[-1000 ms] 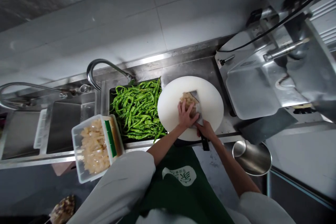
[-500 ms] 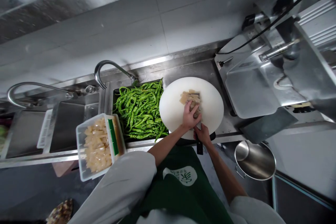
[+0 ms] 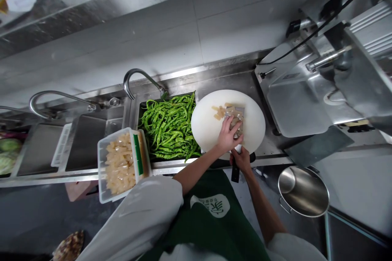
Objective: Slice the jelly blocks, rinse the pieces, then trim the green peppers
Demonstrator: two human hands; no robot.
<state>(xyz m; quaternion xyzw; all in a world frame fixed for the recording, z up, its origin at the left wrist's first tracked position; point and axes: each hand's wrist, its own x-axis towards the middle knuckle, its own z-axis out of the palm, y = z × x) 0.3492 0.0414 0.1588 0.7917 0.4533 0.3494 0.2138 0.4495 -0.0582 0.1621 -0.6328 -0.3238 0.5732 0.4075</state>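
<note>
Partway, I'd judge: slices (image 3: 219, 112) loose on board (image 3: 206, 130), more pending under my left hand (image 3: 228, 135), fingers spread, right hand (image 3: 241, 158) gripping knife (image 3: 235, 173).

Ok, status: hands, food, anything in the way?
Right hand gripping knife. Left hand spread over pale pieces; a few lie loose on board. Peppers beside board, left; nothing seen blocking hands.

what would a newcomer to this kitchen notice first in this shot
Probably the heap of green peppers, just left of the round white cutting board. On that board, the left hand is spread over pale food pieces while the right hand grips a black-handled knife at the near edge. Left of the peppers, a clear tub of similar pale pieces stands out.
</note>
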